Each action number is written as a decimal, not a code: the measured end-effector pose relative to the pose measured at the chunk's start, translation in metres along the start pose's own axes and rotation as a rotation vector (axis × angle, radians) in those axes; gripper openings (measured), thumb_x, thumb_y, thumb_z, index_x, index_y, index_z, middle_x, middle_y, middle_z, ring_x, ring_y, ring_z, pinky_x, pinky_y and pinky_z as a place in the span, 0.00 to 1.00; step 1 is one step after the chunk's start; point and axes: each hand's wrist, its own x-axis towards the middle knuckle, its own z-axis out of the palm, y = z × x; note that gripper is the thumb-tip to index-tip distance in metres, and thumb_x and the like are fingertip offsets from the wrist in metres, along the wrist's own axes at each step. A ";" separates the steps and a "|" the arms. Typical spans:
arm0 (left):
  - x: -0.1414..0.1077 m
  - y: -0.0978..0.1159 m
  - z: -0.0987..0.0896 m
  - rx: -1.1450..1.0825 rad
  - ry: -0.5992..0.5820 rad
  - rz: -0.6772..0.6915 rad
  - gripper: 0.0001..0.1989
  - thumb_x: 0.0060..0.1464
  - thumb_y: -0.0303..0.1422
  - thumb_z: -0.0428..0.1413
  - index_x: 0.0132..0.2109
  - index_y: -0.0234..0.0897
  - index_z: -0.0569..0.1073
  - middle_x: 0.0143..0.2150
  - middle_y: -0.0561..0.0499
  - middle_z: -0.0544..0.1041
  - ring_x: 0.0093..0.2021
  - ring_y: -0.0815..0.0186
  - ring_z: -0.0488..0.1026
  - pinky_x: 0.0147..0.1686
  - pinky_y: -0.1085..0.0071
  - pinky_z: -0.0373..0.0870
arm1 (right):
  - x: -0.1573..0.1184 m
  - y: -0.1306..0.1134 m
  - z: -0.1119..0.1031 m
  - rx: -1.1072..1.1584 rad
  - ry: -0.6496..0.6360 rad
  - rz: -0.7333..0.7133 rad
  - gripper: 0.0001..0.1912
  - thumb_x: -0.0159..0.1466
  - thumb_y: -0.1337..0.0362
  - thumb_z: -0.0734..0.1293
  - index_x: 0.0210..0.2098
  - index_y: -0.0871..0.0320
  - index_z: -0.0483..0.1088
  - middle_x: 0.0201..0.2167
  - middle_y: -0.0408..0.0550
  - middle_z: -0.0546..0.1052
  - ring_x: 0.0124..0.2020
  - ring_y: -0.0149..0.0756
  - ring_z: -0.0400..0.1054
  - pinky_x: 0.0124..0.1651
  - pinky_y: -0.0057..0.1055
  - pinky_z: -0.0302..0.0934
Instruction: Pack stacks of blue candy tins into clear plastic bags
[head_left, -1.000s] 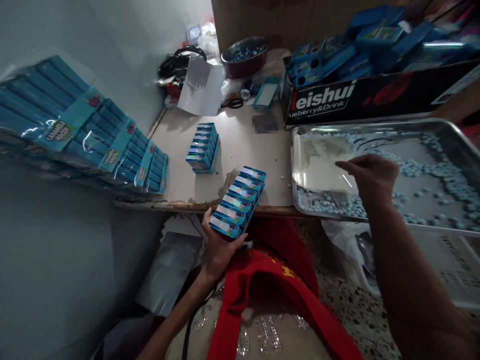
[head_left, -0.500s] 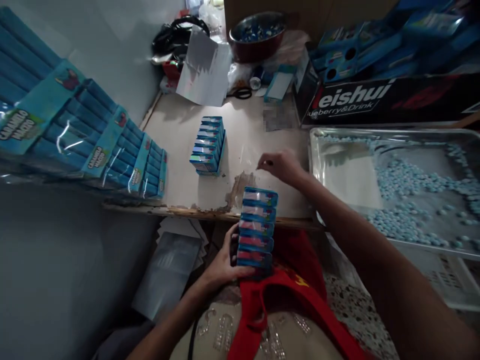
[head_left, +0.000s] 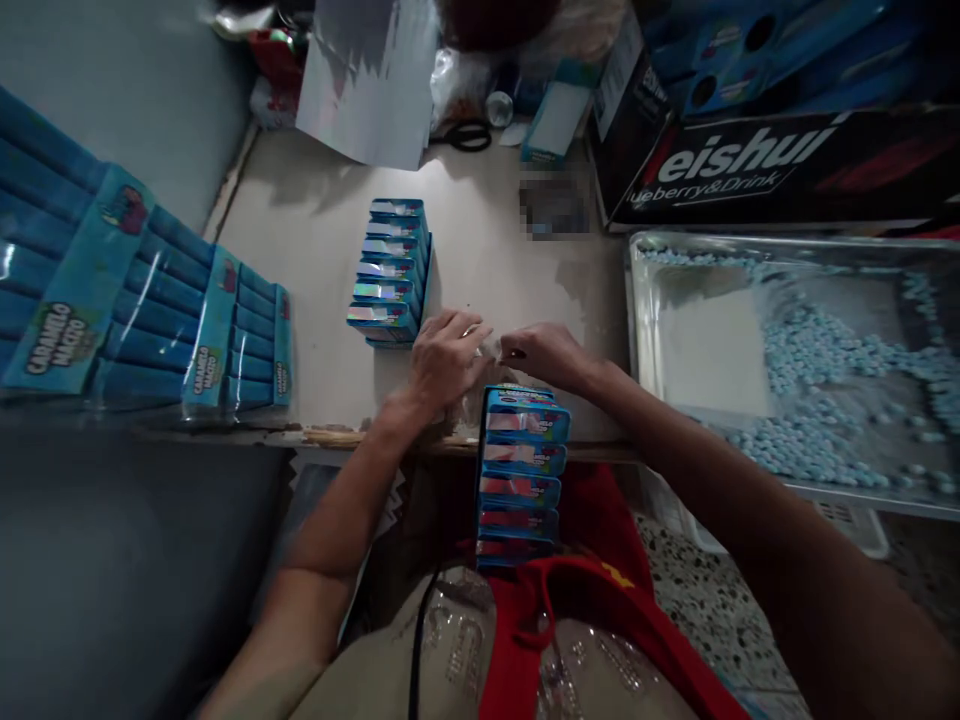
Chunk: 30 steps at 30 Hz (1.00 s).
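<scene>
My left hand (head_left: pixel 450 360) and my right hand (head_left: pixel 551 355) meet fingertip to fingertip over the front of the table. Both are closed in a pinch; a small pale, shiny bit shows between them, too small to name. Just below them a row of blue candy boxes (head_left: pixel 523 487) leans between the table edge and my body, with neither hand on it. A second row of blue boxes (head_left: pixel 390 270) stands on the table, left of and beyond my left hand.
Wrapped blue packs (head_left: pixel 150 290) are piled at the left. On the right, a metal tray (head_left: pixel 697 350) holds small light-blue candies, with a black carton (head_left: pixel 720 170) of blue boxes behind. Scissors (head_left: pixel 466 135) and white paper (head_left: pixel 367 90) lie at the back.
My left hand has let go of the lower row of boxes and moved up to my right hand. The right hand stays in nearly the same place. The view has tilted down.
</scene>
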 end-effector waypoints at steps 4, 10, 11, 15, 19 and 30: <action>0.021 -0.013 0.014 0.143 -0.281 0.141 0.09 0.67 0.27 0.59 0.42 0.36 0.85 0.43 0.44 0.83 0.46 0.57 0.77 0.43 0.63 0.71 | 0.000 0.000 -0.002 0.018 -0.018 0.020 0.08 0.72 0.66 0.69 0.42 0.59 0.82 0.42 0.52 0.85 0.42 0.38 0.74 0.38 0.31 0.46; 0.017 -0.012 0.011 0.181 -0.320 0.156 0.12 0.68 0.32 0.58 0.39 0.35 0.85 0.39 0.44 0.84 0.41 0.56 0.77 0.40 0.61 0.67 | 0.002 0.004 0.003 0.073 -0.023 -0.022 0.06 0.71 0.65 0.71 0.41 0.60 0.82 0.40 0.51 0.84 0.40 0.35 0.72 0.38 0.29 0.48; 0.017 -0.013 0.011 0.151 -0.331 0.134 0.12 0.68 0.32 0.57 0.39 0.36 0.86 0.40 0.44 0.84 0.41 0.57 0.77 0.39 0.62 0.67 | 0.002 0.005 0.005 0.076 -0.019 -0.030 0.06 0.71 0.65 0.71 0.41 0.60 0.82 0.41 0.51 0.84 0.40 0.35 0.72 0.38 0.29 0.47; 0.022 -0.021 0.014 -0.028 -0.389 0.078 0.11 0.67 0.30 0.58 0.42 0.38 0.87 0.44 0.45 0.84 0.43 0.60 0.78 0.40 0.65 0.67 | 0.002 0.009 0.012 0.089 -0.009 -0.034 0.06 0.70 0.64 0.73 0.40 0.61 0.81 0.41 0.52 0.84 0.40 0.36 0.73 0.39 0.29 0.49; 0.021 -0.022 0.019 0.061 -0.395 0.040 0.07 0.63 0.28 0.61 0.38 0.37 0.86 0.39 0.45 0.83 0.39 0.60 0.76 0.33 0.65 0.60 | 0.001 0.011 0.012 0.118 -0.003 -0.038 0.10 0.71 0.59 0.73 0.40 0.60 0.81 0.39 0.50 0.84 0.39 0.34 0.73 0.38 0.29 0.49; -0.019 0.004 0.039 0.300 0.139 0.153 0.15 0.68 0.22 0.53 0.32 0.38 0.75 0.32 0.46 0.77 0.36 0.58 0.70 0.35 0.61 0.59 | -0.051 0.018 0.002 -0.156 -0.039 0.053 0.18 0.78 0.57 0.62 0.48 0.59 0.83 0.49 0.56 0.83 0.48 0.43 0.76 0.36 0.36 0.46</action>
